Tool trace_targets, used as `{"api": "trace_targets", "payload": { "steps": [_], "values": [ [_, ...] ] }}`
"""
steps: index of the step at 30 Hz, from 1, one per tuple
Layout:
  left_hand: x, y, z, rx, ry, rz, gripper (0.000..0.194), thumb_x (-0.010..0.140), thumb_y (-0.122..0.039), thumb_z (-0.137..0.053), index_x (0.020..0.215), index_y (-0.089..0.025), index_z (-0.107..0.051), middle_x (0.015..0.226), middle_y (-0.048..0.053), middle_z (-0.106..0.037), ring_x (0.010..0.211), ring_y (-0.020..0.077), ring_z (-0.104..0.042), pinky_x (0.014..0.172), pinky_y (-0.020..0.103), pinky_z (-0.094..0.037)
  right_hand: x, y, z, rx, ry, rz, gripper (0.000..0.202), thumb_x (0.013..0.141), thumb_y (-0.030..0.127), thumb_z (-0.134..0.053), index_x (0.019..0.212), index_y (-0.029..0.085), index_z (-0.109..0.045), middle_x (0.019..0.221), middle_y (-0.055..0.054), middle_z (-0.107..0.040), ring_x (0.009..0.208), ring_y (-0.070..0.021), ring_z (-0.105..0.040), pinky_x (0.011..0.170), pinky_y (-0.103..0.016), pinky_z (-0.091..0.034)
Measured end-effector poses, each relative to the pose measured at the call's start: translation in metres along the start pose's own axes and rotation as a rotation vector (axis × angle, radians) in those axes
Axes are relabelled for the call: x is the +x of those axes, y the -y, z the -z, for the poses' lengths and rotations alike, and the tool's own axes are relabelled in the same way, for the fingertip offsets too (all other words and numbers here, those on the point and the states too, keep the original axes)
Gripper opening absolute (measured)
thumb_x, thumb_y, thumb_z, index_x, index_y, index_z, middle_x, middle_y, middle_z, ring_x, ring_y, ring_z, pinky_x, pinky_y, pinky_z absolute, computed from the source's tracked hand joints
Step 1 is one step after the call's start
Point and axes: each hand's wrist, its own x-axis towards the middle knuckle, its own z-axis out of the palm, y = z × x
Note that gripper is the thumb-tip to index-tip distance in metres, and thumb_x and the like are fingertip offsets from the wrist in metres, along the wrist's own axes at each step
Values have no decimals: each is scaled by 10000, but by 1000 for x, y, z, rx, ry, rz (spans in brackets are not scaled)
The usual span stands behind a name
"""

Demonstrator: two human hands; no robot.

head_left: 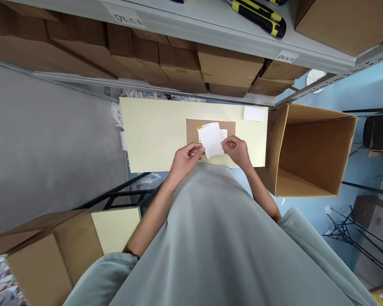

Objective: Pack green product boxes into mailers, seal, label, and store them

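Observation:
A white paper sheet (211,141) with a small yellow mark and fine print at its top left corner is held up, slightly tilted. My left hand (188,158) pinches its lower left edge between thumb and fingers. At the right edge, my right hand (237,150) has its fingers closed on the white paper. Another white piece (224,134) shows partly behind the sheet; most of it is hidden. Beneath both lies a flat brown cardboard piece (192,126) on the pale yellow tabletop (156,136).
A white slip (254,114) lies at the table's far right corner. Right of the table stands an open cardboard box (315,148). Behind runs a metal shelf (191,21) with brown boxes (230,63) below and a yellow-black utility knife (258,17) on top. Another carton (41,263) stands lower left.

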Motion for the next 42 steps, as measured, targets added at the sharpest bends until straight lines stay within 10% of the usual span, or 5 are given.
{"api": "trace_targets", "payload": {
  "steps": [11,17,23,31,42],
  "values": [
    [2,16,-19,-35,95,115,574,829,-616,-876,1251,-232,-813,1229,125,-853,1071,277,-793,942,380,-642,11,3,14,-461,-319,59,208,1097,289,-523,1012,226,-702,1170,-118,-723,863,-217,-674,761,-344,-484],
    [4,17,-2,-171,25,170,450,716,-515,-917,1032,-216,-799,1021,82,-834,906,241,-770,785,343,-628,-53,12,-23,-754,228,441,289,1072,129,-510,852,215,-677,964,-88,-740,717,-178,-616,615,-349,-341],
    [-7,21,11,-204,110,237,351,643,-425,-937,911,-234,-815,961,76,-822,869,234,-740,691,295,-569,-77,26,-10,-781,343,461,252,1082,183,-546,899,218,-716,987,-65,-747,675,-146,-597,573,-331,-274],
    [-5,45,-13,-330,-73,349,445,636,-564,-967,848,-213,-795,976,90,-815,784,187,-724,639,260,-540,11,48,15,-789,402,332,96,1018,194,-644,975,216,-727,1025,-66,-732,843,-206,-658,706,-311,-413],
    [41,67,-56,-504,-426,518,262,773,-390,-887,892,-188,-770,771,-3,-707,508,74,-511,501,239,-419,144,16,3,-850,616,267,112,999,210,-652,947,176,-744,1148,-140,-796,1043,-284,-689,990,-421,-550]
  ]
}}
